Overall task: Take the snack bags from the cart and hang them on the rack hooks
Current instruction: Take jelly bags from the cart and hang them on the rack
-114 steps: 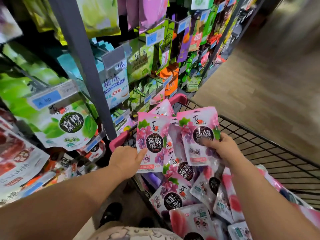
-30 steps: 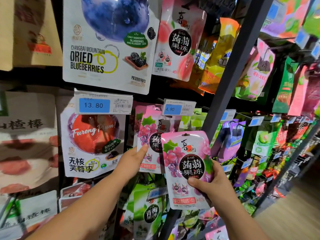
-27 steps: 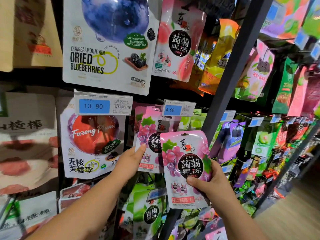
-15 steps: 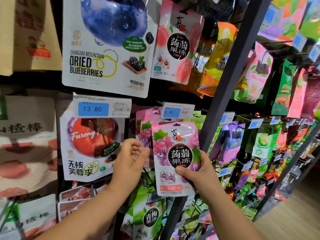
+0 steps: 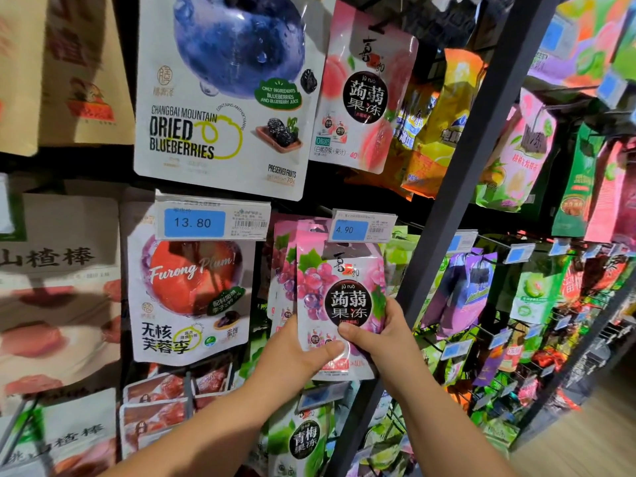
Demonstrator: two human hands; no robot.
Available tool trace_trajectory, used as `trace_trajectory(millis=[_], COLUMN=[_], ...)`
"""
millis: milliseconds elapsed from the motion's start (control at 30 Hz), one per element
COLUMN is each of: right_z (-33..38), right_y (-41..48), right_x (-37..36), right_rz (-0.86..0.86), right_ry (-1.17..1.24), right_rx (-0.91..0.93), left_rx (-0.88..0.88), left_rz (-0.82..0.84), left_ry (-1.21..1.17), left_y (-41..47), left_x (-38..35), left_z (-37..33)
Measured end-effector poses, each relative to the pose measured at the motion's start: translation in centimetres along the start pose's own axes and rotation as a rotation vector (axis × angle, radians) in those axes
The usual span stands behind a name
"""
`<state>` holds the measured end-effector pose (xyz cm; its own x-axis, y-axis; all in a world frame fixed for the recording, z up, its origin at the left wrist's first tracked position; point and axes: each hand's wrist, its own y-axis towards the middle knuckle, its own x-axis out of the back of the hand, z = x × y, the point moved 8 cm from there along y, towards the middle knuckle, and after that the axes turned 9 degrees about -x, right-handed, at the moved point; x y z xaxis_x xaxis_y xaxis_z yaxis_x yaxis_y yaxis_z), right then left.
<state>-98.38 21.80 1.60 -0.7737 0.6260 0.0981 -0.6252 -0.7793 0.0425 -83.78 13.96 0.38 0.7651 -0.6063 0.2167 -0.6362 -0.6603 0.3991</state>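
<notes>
grape jelly bag [image 5: 339, 297] sits under the 4.90 tag [image 5: 361, 230]
your left hand [image 5: 296, 352] pinches it at 7 o'clock, right hand [image 5: 382, 342] grips at 4 o'clock

A white dried blueberries pouch [image 5: 223, 98] hangs high in the display. Just below it sits a blue 13.80 price tag [image 5: 211, 222], and under that tag a Furong plum pouch [image 5: 192, 297]. Just right of the blueberries pouch hangs a pink peach jelly pouch [image 5: 364, 94]; lower right of it is a 4.90 price tag [image 5: 361, 230]. Left of it hang brown paper bags [image 5: 69, 70], below-left a pale hawthorn bag [image 5: 51, 287], far below a green plum jelly pouch [image 5: 303, 438], and far to its lower right lies wood floor [image 5: 585, 442]
</notes>
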Motion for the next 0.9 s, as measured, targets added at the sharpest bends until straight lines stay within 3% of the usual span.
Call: trace_trajectory(millis=[367, 567, 900], right_z=[-0.7, -0.4, -0.7], right_y=[2.0, 3.6, 7.3], right_x=[-0.9, -2.2, -3.2], right_rz=[-0.065, -0.050, -0.157], right_ry=[-0.260, -0.245, -0.447], right_rx=[-0.062, -0.081, -0.134], left_rx=[0.111, 0.132, 0.168], left_rz=[-0.098, -0.126, -0.168], left_ry=[0.026, 0.022, 0.081], left_y=[1.7, 3.2, 5.7], left_x=[2.0, 2.5, 3.6], left_z=[3.1, 4.3, 5.9])
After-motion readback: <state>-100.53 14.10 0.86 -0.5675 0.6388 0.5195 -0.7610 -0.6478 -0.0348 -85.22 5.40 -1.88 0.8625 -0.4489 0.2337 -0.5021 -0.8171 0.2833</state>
